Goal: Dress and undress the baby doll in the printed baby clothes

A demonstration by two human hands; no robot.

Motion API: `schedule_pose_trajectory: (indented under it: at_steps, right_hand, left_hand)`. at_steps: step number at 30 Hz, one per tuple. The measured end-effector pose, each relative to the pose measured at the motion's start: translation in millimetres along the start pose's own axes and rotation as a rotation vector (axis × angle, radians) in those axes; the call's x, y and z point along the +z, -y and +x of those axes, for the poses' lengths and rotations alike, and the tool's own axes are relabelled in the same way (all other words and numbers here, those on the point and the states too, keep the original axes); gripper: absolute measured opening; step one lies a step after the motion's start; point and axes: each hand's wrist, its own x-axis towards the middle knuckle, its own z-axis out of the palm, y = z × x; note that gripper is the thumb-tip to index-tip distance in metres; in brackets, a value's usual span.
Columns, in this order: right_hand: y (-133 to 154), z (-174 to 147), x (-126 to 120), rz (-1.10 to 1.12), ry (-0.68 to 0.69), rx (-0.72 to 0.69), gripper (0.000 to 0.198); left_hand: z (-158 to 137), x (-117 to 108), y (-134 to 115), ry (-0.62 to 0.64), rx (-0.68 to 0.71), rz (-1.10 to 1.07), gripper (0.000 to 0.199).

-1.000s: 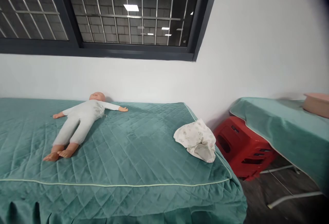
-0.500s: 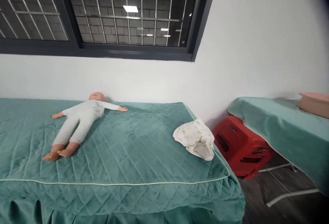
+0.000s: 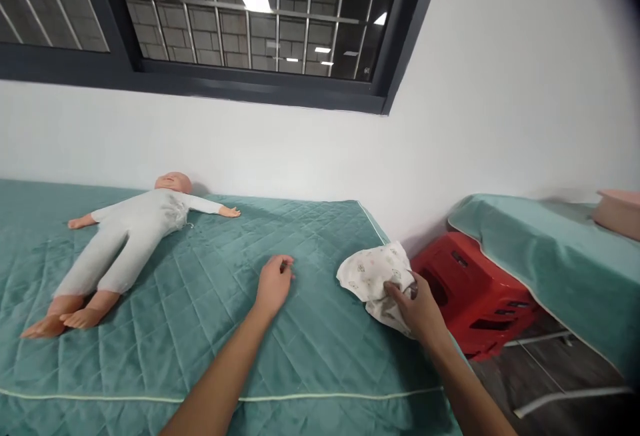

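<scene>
1. One patterned cloth (image 3: 367,273) lies crumpled on the bed (image 3: 310,346), directly at the fingers of the right hand (image 3: 419,309).
2. Right hand: thumb and fingers are clamped on the near right edge of the cloth. Left hand (image 3: 274,285): well apart from the right, fingers loosely curled, no item visible in it; contact with the bed cannot be determined.
3. Step in hand, as judged: gripping the cloth. Any lift from this position would call for a firm pinch, with the loose folds kept together.
4. Bed: green quilted cover, pale piping, beneath both hands.
5. Doll (image 3: 133,226): on its back, left of the left hand, in a pale suit, arms spread.
6. Red plastic stool (image 3: 485,299): just beyond the right hand, beside the bed.
7. Second surface (image 3: 560,273): right of the right hand, green-covered, carrying a pink container (image 3: 620,216) cut off by the frame edge.
8. White wall (image 3: 500,89) and barred window (image 3: 210,29): beyond both hands. Dark floor (image 3: 535,366): below, to the right.
</scene>
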Motion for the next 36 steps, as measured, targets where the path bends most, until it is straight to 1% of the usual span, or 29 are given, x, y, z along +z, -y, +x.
schedule_pose_trajectory:
  at_steps: [1, 2, 3, 4, 5, 6, 7, 8, 10, 11, 12, 13, 14, 15, 18, 19, 21, 23, 25, 28, 31, 32, 34, 36]
  right_hand:
    - [2, 2, 4, 0.024, 0.015, 0.064, 0.082]
    - [7, 2, 8, 0.046, 0.001, 0.089, 0.079]
    - [13, 1, 12, 0.072, -0.035, 0.066, 0.074]
    - [22, -2, 16, 0.101, -0.070, 0.002, 0.068]
    - [34, -6, 21, 0.126, -0.092, -0.097, 0.060]
    - [47, -11, 26, 0.151, -0.092, -0.225, 0.052]
    - [62, -16, 32, 0.175, -0.059, -0.384, 0.045]
    - [78, -23, 38, 0.202, 0.007, -0.546, 0.039]
    - [106, -38, 50, 0.238, 0.233, -0.827, 0.036]
    - [117, -45, 55, 0.239, 0.338, -0.929, 0.035]
    - [124, -52, 61, 0.235, 0.417, -1.000, 0.034]
    - [126, -58, 66, 0.231, 0.455, -1.038, 0.033]
    - [125, -61, 71, 0.233, 0.453, -1.039, 0.031]
    - [120, -63, 76, 0.248, 0.413, -1.009, 0.030]
    - [93, -57, 91, 0.309, 0.217, -0.802, 0.033]
    - [83, -54, 96, 0.329, 0.182, -0.720, 0.037]
    - [69, -47, 105, 0.382, 0.194, -0.561, 0.044]
    - [62, -44, 110, 0.430, 0.250, -0.467, 0.044]
    - [65, -43, 111, 0.430, 0.261, -0.484, 0.040]
    - [81, -44, 109, 0.378, 0.213, -0.602, 0.037]
    - [104, -49, 101, 0.325, 0.215, -0.701, 0.018]
    - [113, -53, 96, 0.311, 0.231, -0.730, 0.012]
    - [128, -69, 83, 0.294, 0.291, -0.787, 0.009]
    - [138, -91, 68, 0.300, 0.417, -0.832, 0.009]
  left_hand:
    - [6, 2, 3, -0.017, -0.037, -0.017, 0.020]
    - [8, 3, 5, -0.021, -0.068, -0.045, 0.021]
    - [9, 2, 7, -0.011, -0.099, -0.091, 0.022]
    - [9, 1, 8, 0.010, -0.125, -0.151, 0.024]
    - [7, -2, 8, 0.043, -0.139, -0.227, 0.027]
    - [6, -5, 8, 0.082, -0.136, -0.321, 0.030]
    - [5, -9, 7, 0.124, -0.121, -0.435, 0.034]
    - [4, -13, 6, 0.163, -0.107, -0.562, 0.039]
    - [3, -18, 4, 0.202, -0.109, -0.802, 0.050]
    - [3, -20, 4, 0.194, -0.130, -0.888, 0.055]
    - [3, -21, 3, 0.172, -0.160, -0.944, 0.057]
    - [3, -22, 3, 0.147, -0.186, -0.973, 0.057]
    - [3, -22, 3, 0.129, -0.197, -0.988, 0.058]
    - [3, -22, 2, 0.123, -0.188, -0.998, 0.059]
    - [4, -21, 0, 0.175, -0.126, -1.016, 0.065]
    - [5, -21, 0, 0.188, -0.120, -1.021, 0.064]
    - [7, -22, 0, 0.179, -0.150, -1.032, 0.060]
    - [9, -22, 1, 0.138, -0.198, -1.048, 0.052]
    - [11, -21, 4, 0.108, -0.234, -1.071, 0.045]
    - [14, -22, 8, 0.093, -0.254, -1.146, 0.037]
    - [17, -28, 12, 0.086, -0.234, -1.265, 0.034]
    - [19, -30, 13, 0.075, -0.228, -1.309, 0.034]
    - [22, -35, 16, 0.043, -0.236, -1.386, 0.033]
    - [24, -39, 20, 0.017, -0.242, -1.426, 0.031]
